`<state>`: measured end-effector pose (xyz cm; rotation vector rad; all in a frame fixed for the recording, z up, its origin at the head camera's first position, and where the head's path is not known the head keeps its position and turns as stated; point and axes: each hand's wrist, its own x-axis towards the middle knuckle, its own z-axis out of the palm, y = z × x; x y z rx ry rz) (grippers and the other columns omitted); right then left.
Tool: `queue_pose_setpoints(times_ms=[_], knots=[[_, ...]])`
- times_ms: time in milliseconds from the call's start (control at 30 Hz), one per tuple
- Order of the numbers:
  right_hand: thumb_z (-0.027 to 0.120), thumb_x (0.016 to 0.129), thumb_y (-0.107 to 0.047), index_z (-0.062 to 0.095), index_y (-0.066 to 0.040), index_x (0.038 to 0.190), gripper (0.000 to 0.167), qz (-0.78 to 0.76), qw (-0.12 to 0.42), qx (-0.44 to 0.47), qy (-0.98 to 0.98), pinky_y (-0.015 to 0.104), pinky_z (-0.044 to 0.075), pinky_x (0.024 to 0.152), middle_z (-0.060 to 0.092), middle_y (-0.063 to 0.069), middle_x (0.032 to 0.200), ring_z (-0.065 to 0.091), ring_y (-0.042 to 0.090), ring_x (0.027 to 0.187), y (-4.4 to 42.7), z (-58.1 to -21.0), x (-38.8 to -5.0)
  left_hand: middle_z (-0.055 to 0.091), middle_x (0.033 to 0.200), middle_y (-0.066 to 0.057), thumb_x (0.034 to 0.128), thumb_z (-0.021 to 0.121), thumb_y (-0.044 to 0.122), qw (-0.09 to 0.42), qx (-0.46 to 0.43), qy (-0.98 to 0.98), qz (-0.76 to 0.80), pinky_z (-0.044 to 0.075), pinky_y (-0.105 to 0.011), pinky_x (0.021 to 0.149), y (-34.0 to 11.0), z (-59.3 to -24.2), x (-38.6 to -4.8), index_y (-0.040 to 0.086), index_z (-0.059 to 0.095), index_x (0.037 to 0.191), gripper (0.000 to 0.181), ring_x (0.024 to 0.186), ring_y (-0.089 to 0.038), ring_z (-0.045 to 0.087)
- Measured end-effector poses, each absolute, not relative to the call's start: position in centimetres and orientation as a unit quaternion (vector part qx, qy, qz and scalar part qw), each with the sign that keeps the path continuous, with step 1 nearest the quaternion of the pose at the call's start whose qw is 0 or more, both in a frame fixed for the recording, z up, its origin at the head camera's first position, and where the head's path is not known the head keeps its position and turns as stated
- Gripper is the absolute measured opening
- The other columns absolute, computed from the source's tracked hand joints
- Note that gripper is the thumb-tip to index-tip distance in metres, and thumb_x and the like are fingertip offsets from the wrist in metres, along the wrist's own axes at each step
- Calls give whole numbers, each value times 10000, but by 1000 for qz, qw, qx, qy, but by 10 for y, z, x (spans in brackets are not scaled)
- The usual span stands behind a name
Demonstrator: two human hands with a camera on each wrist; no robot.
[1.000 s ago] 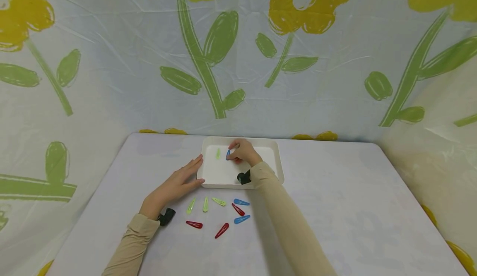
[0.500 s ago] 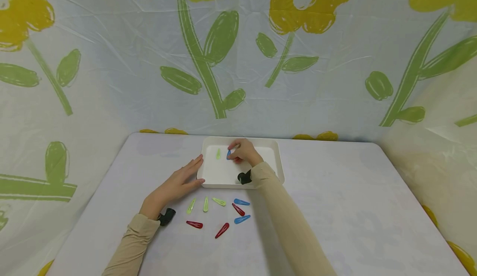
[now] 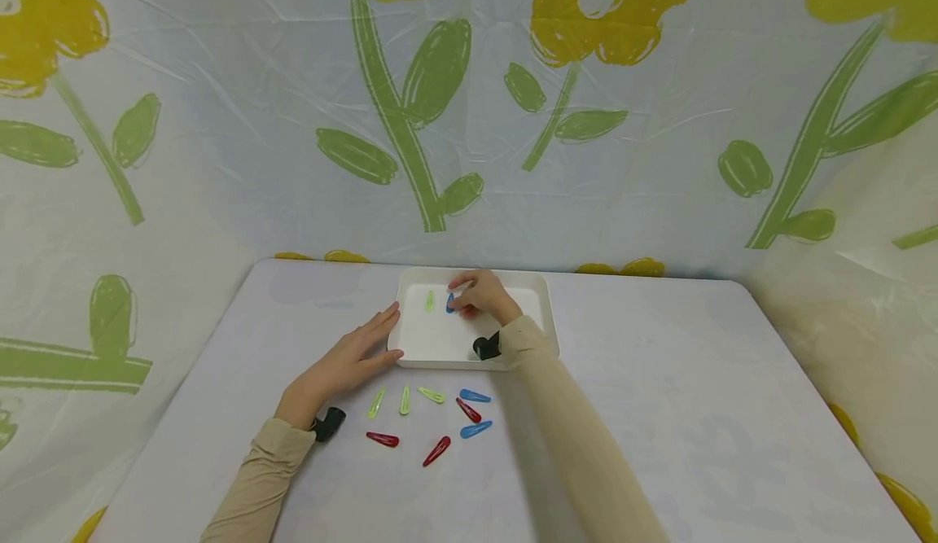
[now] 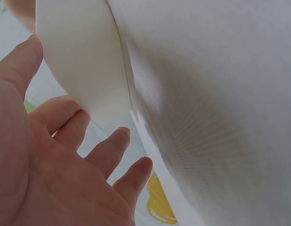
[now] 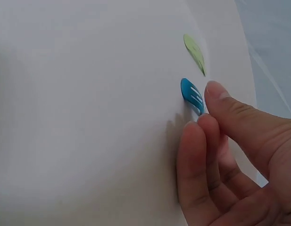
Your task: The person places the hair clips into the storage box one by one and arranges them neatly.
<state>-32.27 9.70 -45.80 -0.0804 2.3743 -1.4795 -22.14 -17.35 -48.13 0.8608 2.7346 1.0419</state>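
Blue clip [image 5: 187,87] in white tray [image 3: 432,343] at 10 o'clock, by right hand [image 3: 479,295]
Whether it is pinched by the narrowly set fingers cannot be told. Past a green clip [image 5: 193,48], the tray's 9 o'clock rim is touched by the left hand [image 3: 344,364], fingers wide.
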Motion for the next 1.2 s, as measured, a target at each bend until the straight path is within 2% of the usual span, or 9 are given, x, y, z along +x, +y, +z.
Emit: queue_pose_setpoints(times_ms=[267, 433, 567, 633, 733, 967, 1200], knots=[[778, 846, -42, 705, 5, 1156, 322, -494, 182, -57, 848, 252, 540, 590, 631, 51, 724, 566, 140, 575, 102, -444, -320, 177, 1647, -58, 992, 598, 419, 50, 282, 896, 338, 219, -569, 1163, -172, -481, -222, 26, 277, 1557, 759, 1480, -389, 193], [747, 888, -72, 693, 25, 1163, 297, -482, 179, -101, 852, 275, 571, 622, 672, 130, 795, 614, 178, 606, 103, -431, -312, 187, 1643, -69, 992, 593, 427, 46, 282, 899, 333, 194, -622, 1149, -172, -482, -223, 19, 282, 1553, 760, 1476, -405, 195], [723, 912, -82, 679, 43, 1173, 293, -463, 166, -143, 859, 332, 591, 660, 699, 226, 903, 674, 344, 710, 104, -419, -303, 201, 1639, -74, 991, 600, 414, 43, 281, 899, 333, 155, -677, 1130, -173, -482, -223, 20, 293, 1550, 751, 1478, -413, 177], [721, 915, -88, 680, 39, 1166, 284, -453, 159, -159, 863, 397, 596, 697, 699, 245, 934, 675, 420, 786, 105, -413, -298, 205, 1638, -74, 990, 607, 400, 42, 281, 899, 332, 149, -681, 1129, -173, -482, -223, 20, 298, 1549, 743, 1482, -410, 164], [720, 913, -89, 693, 16, 1134, 247, -443, 141, -178, 867, 463, 590, 730, 697, 228, 914, 664, 465, 824, 108, -403, -289, 209, 1637, -77, 989, 614, 381, 40, 283, 900, 330, 144, -680, 1131, -173, -483, -223, 18, 303, 1547, 735, 1484, -414, 151], [710, 923, -93, 711, 10, 1081, 189, -436, 90, -224, 867, 448, 578, 668, 686, 99, 809, 659, 377, 708, 117, -388, -267, 222, 1627, -117, 984, 628, 355, 29, 288, 899, 328, 151, -706, 1112, -173, -484, -223, -5, 308, 1538, 734, 1473, -443, 156], [718, 921, -136, 731, -55, 1027, 134, -411, 43, -248, 876, 283, 519, 577, 669, 18, 796, 622, 195, 639, 122, -376, -234, 219, 1630, -105, 986, 626, 353, 30, 285, 901, 326, 150, -696, 1119, -174, -485, -223, 11, 305, 1543, 728, 1477, -433, 152]])
